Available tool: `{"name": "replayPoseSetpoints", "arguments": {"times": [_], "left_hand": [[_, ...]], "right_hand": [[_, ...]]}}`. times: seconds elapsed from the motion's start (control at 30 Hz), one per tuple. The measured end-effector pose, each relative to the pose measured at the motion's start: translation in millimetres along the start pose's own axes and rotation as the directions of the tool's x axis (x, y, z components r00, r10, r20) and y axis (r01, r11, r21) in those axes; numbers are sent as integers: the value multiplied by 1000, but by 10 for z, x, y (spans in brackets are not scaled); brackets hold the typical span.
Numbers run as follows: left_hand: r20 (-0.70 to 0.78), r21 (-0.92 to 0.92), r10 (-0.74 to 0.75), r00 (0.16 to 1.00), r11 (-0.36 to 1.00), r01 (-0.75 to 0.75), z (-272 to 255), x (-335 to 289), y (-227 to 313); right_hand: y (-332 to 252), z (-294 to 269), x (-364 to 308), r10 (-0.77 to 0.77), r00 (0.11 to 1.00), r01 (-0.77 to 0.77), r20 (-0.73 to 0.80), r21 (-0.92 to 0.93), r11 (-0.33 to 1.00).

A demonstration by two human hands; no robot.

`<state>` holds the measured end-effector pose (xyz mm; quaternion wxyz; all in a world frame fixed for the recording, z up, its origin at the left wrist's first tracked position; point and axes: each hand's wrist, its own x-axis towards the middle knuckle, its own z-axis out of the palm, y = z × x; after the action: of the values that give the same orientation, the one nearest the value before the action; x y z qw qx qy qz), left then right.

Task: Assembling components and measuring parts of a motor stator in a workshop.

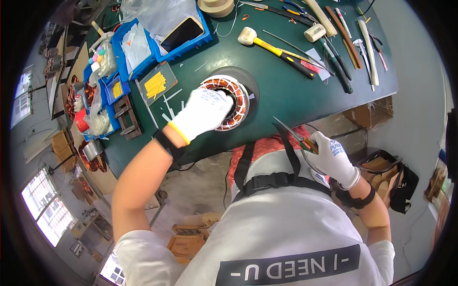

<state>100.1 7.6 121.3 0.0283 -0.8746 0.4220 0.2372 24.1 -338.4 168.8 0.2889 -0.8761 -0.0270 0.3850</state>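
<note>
Bent over the rim, with fingertips hidden in the middle hole, the left hand [205,110] in its white glove touches a motor stator [242,104], and I cannot tell how wide its fingers are or whether they pinch anything. From the head view, the right hand [331,155], gloved too, is curled around the handles of some scissors [289,129]. Their blades sit a little apart, off the near edge of the table, well away from the stator. That stator sits near the middle of the green table [281,102], with a round grey plate [254,83] showing under its far right side. White cord crosses the copper wire on the part of the ring that shows, so that much looks tied. The glove hides the left part, so I can't say how much tying is left. White strips [173,94] lie just left of the stator, with yellow sticks [155,86] farther left. A mallet [272,49] lies on the far right side.
</note>
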Motion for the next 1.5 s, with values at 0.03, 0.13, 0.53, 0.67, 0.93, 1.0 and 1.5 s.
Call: {"name": "replayPoseSetpoints", "arguments": {"times": [0.03, 0.13, 0.53, 0.67, 0.93, 1.0, 1.5], "left_hand": [[-228, -133, -117, 967, 987, 88, -181, -86, -10], [-223, -775, -624, 749, 580, 253, -438, -659, -63], [-463, -311, -629, 624, 775, 550, 429, -1276, 439], [-538, -437, -648, 540, 761, 479, 384, -575, 583], [-294, -955, -844, 449, 280, -98, 1190, -139, 261], [-300, -954, -868, 395, 283, -103, 1273, -97, 351], [-288, -953, -768, 572, 288, -94, 782, 75, 42]], "right_hand": [[68, 37, -35, -9, 999, 9, -46, 10, 1000], [225, 123, -42, 31, 990, -30, -134, 10, 999], [391, 253, 239, -32, 969, 41, -245, 30, 999], [145, 260, 307, -83, 977, 56, -197, -139, 989], [-340, 218, 101, -76, 979, 70, -192, -37, 997], [-429, 214, 34, -64, 979, 65, -194, 1, 998], [-1029, -238, 396, -321, 945, 293, 71, -623, 725]]}}
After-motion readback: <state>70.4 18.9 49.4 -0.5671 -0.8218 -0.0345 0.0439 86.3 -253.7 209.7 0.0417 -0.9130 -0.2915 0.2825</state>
